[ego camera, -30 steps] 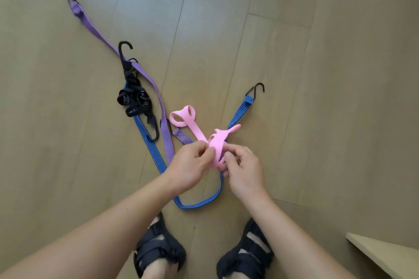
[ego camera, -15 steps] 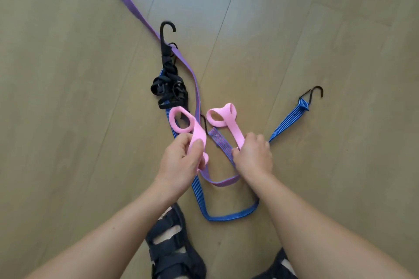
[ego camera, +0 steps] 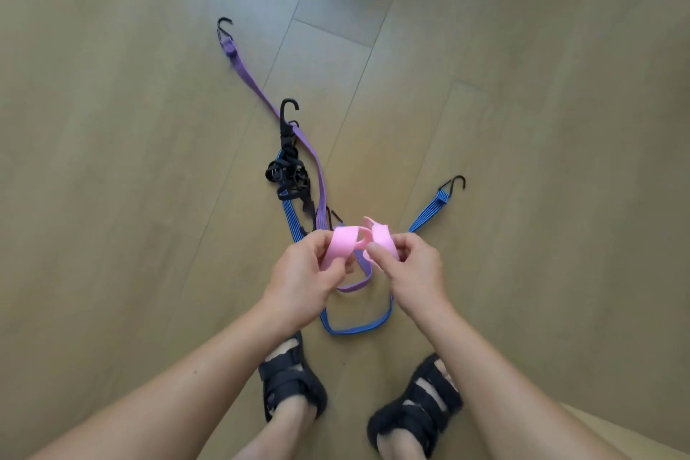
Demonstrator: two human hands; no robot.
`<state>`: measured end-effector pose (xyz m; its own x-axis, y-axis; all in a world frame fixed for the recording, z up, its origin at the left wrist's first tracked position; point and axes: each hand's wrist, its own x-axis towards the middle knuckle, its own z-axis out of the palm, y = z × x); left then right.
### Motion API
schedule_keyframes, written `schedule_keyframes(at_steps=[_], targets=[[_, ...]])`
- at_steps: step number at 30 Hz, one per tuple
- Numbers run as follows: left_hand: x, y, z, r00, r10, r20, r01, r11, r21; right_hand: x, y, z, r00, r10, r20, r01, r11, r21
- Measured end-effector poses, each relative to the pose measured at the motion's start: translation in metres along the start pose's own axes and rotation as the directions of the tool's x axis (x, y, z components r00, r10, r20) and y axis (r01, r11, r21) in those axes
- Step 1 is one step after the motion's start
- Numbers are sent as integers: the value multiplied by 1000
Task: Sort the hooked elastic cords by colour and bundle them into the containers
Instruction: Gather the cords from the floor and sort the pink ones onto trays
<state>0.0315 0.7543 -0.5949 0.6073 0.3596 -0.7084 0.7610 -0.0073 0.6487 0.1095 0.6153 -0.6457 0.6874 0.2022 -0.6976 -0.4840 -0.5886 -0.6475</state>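
Both hands hold a pink flat cord (ego camera: 341, 243) above the floor. My left hand (ego camera: 310, 276) pinches its left fold and my right hand (ego camera: 409, 269) pinches its right end (ego camera: 384, 235). Under them on the wooden floor lie a purple cord (ego camera: 261, 93) with a black hook at its far end, a blue striped cord (ego camera: 427, 215) looping back towards my feet, and a black tangled cord (ego camera: 289, 172) with a large black hook. The purple cord crosses the black and blue ones. No container is in view.
My two feet in dark sandals (ego camera: 291, 388) stand just behind the blue loop. A pale wooden edge (ego camera: 605, 433) shows at the bottom right. The wood-plank floor (ego camera: 130, 161) spreads out on all sides.
My hands have drawn closer together, and the pink cord's two looped ends, apart before, now meet between them. The view has shifted, so the cords on the floor sit further from me.
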Motion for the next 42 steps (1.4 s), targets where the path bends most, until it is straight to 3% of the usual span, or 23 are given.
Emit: schedule_keyframes(at_steps=[5,10,13,17,22,25,30,32,34,37,42], targets=[[-85,87,-12,995,99,-19,-97,993,68,-97,-86,-75,998,-53,46,40,967,252],[-189,181,-31,979,192,68,-194,981,18,-210,-164,-155,982,-179,67,154,948,278],[-249,234,-41,956,273,109,-282,956,77,-275,-206,-201,962,-274,23,256,923,289],[-329,302,-51,898,438,47,-440,893,94,-356,-254,-260,904,-426,-40,421,868,263],[-407,353,-42,739,672,51,-659,704,264,-438,-264,-310,855,-499,-138,518,825,227],[-441,365,-32,583,806,101,-766,503,401,-484,-256,-330,812,-553,-186,583,786,205],[-471,368,-16,337,917,215,-861,208,464,-550,-234,-340,707,-633,-315,690,714,114],[-481,370,-12,279,932,231,-886,157,437,-567,-223,-340,687,-609,-396,676,736,41],[-489,372,-10,259,926,276,-914,142,381,-584,-213,-340,701,-551,-453,633,774,37],[-501,377,-8,353,832,428,-933,278,230,-609,-205,-331,680,-507,-530,639,764,90],[-526,375,4,315,770,555,-924,383,-8,-649,-198,-307,598,-393,-699,662,734,153]])
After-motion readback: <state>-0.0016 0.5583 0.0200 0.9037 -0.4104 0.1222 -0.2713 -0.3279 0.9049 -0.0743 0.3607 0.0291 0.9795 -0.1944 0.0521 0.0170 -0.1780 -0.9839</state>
